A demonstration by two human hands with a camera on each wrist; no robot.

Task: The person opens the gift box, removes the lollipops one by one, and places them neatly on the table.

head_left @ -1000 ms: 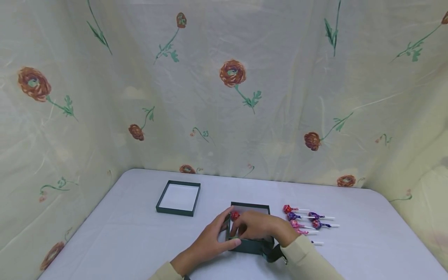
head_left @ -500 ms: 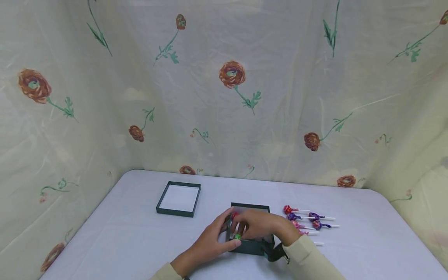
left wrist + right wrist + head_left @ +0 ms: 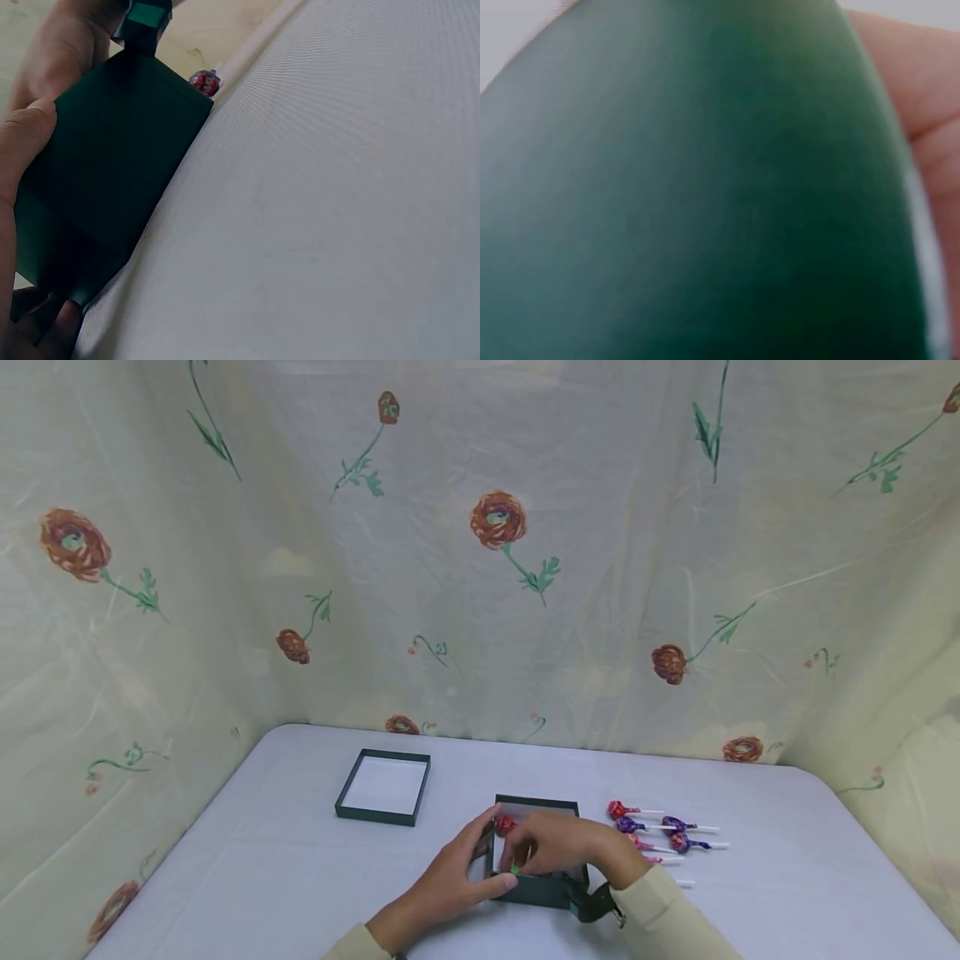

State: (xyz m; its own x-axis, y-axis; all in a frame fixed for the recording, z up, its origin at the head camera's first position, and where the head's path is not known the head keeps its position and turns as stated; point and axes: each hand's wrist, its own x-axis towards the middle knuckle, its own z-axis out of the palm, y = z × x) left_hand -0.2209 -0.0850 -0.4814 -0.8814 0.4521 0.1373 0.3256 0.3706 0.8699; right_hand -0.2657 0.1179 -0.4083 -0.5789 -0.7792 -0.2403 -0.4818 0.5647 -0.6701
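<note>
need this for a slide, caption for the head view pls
Two hands, left hand and right hand, work at a dark green box on a white table, lollipops alongside.

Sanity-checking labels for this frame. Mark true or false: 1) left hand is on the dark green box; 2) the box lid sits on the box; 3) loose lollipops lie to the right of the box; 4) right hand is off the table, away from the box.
1) True: the left hand holds the left side of the dark green box.
2) False: the lid lies apart, further left on the table.
3) True: the loose lollipops lie right of the box.
4) False: the right hand reaches into the box, by a green lollipop.
</note>
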